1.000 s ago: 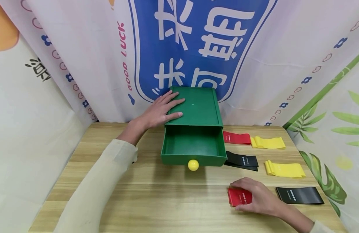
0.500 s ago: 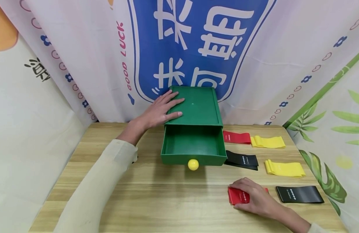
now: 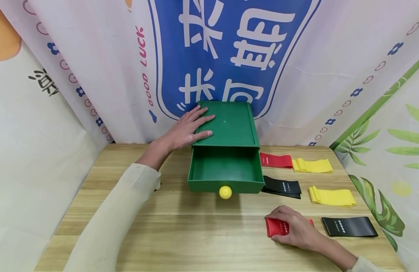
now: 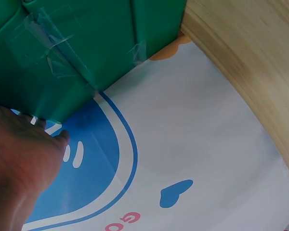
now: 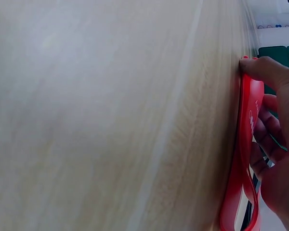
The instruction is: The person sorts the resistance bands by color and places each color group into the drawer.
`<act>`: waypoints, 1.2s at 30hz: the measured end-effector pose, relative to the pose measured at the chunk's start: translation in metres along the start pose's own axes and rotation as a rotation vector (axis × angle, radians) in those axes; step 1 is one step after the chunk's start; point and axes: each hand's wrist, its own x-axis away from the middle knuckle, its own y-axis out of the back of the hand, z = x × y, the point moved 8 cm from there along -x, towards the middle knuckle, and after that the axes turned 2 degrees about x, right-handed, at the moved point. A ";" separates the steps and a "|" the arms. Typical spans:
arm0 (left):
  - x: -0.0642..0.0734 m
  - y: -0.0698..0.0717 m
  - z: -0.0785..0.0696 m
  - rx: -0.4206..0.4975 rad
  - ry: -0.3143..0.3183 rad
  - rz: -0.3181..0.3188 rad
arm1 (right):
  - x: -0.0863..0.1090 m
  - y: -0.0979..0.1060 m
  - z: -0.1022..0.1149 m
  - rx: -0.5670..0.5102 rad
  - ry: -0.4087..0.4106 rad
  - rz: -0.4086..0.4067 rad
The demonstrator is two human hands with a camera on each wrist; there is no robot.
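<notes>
A green box [image 3: 230,122] stands at the back with its drawer [image 3: 205,187] pulled out; the drawer's inside shows bare, and a yellow ball knob [image 3: 225,192] sits on its front. My left hand [image 3: 185,130] rests with spread, straight fingers on the box's top left side. At the front right, my right hand [image 3: 296,228] pinches a folded red resistance band [image 3: 276,227] between thumb and fingers across its width. In the right wrist view the thumb lies at the near edge of this red band [image 5: 247,125], its loop end hanging toward the wrist.
Right of the box lie another red band [image 3: 277,160], two yellow bands [image 3: 313,166], [image 3: 333,197] and two black bands [image 3: 283,187], [image 3: 350,227]. A printed curtain [image 3: 117,75] hangs behind the wooden table [image 3: 182,241].
My right fingers have closed in on the red band from both sides and shifted slightly left, baring its right end. The left hand has stayed on the box.
</notes>
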 end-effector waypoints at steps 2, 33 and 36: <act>0.000 -0.001 0.001 0.000 0.001 0.001 | 0.001 -0.001 0.000 0.005 0.005 -0.001; 0.001 -0.001 0.001 0.009 0.003 -0.010 | 0.003 -0.004 -0.005 -0.133 -0.014 0.041; 0.000 -0.001 0.002 0.008 0.003 -0.013 | 0.003 -0.005 -0.004 -0.106 -0.003 0.053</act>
